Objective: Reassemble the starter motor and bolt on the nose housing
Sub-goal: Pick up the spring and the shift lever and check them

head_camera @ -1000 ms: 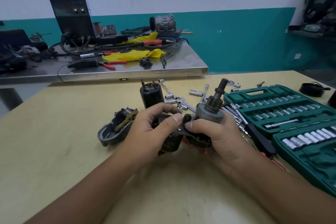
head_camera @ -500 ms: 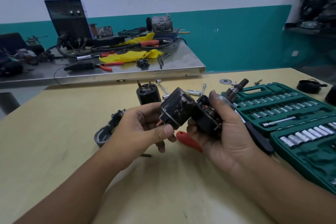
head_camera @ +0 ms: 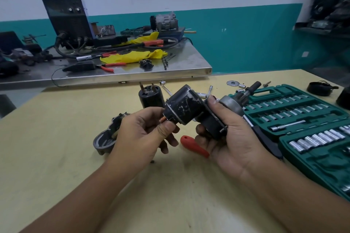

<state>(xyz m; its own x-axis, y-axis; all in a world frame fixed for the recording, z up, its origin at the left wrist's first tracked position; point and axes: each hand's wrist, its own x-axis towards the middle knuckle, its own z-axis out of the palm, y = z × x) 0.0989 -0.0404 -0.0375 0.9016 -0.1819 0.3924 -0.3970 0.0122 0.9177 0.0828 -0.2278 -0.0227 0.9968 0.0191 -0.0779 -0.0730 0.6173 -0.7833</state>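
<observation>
- Scuffed black cylindrical starter motor assembly [head_camera: 184,108] held up over the pale wooden table [head_camera: 56,147], between both hands, now tipped on its side with the dark cylinder end toward the camera; a second ago stood with the pinion shaft up.
- Silver drive end with dark splined pinion shaft [head_camera: 248,91] now pointing up and right, over the green socket case [head_camera: 303,111].
- Left hand [head_camera: 145,134] pinching the near end of the cylinder, thumb pressed by a small copper terminal.
- Right hand [head_camera: 233,138] curled round the lower black body and silver drive end, fingers wrapped from beneath.
- Judged as a turn-over to inspect or align the rear end before closing up.
- Grey cast-metal nose housing [head_camera: 106,140] lying on the table left of the hands, not yet fitted; bolting still ahead.
- Second black cylinder with two upright studs [head_camera: 150,95] standing behind the hands.
- Red tool handle [head_camera: 193,146] lying below; loose chrome sockets [head_camera: 200,93] scattered beyond.
</observation>
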